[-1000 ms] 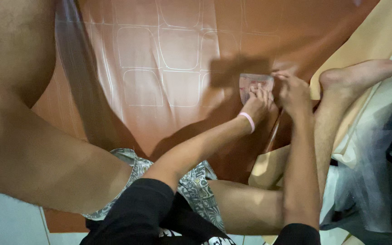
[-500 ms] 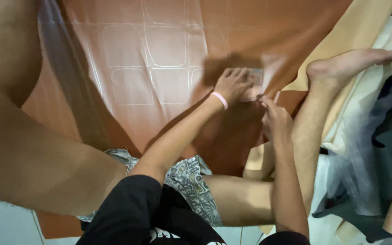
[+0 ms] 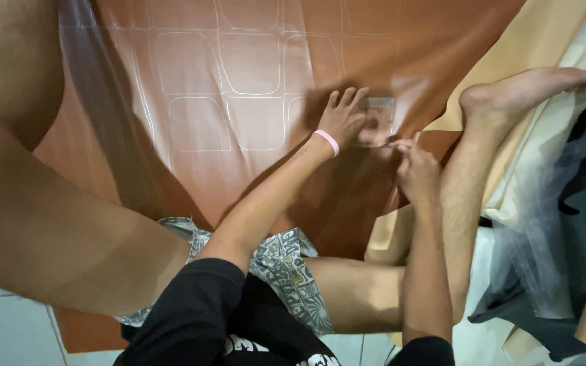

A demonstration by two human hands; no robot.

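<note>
Brown faux-leather sheet [image 3: 252,135], glossy, marked over with white rounded-square outlines, spread across the floor between the person's bare legs. Left hand [image 3: 344,118], pink band at the wrist, lies flat with fingers spread on a small clear rectangular template [image 3: 378,120], which sits on the sheet near its right edge, just beside the row of drawn squares. Right hand [image 3: 415,169] is closed in a pinch, apparently on a thin marking tool at the template's lower right corner; the tool itself is too blurred to make out. Right foot [image 3: 530,91] rests on the tan underside of the folded sheet [image 3: 544,41]. Dark grey fabric [image 3: 578,203] is heaped at far right.

Judgement on doing the tracing well: keep the left palm's weight centred on the template so it cannot creep on the slick surface; run the tip tight against the edge; lift the template only after the outline closes; align it with the neighbouring squares to waste little material.

Against half a second ago: the left hand sits further right and flatter on the template. The right hand, then lower and clear of it, is now up at its corner. A second ago both hands were bunched together on the template.
</note>
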